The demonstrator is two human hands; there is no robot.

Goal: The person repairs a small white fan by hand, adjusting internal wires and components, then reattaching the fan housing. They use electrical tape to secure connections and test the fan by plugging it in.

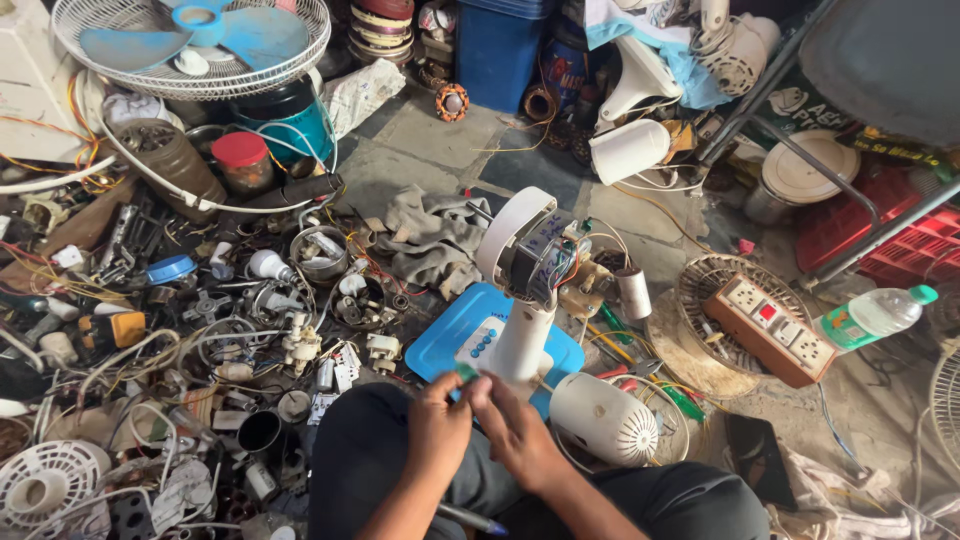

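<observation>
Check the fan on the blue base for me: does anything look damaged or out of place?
Yes. The table fan on its blue base has no blades or guard; its motor and wiring are exposed. Its white rear cover lies on the floor alongside. Both hands pinch a small green part.

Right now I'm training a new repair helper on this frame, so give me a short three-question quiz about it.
1. True or false: both hands meet at a small green part.
2. The fan stand's base is: A red, B blue, C black?
3. Which side of the stand is the plastic bottle on in the picture?

Key: 1 true. 2 B. 3 The right side, beside the socket strip.
</observation>
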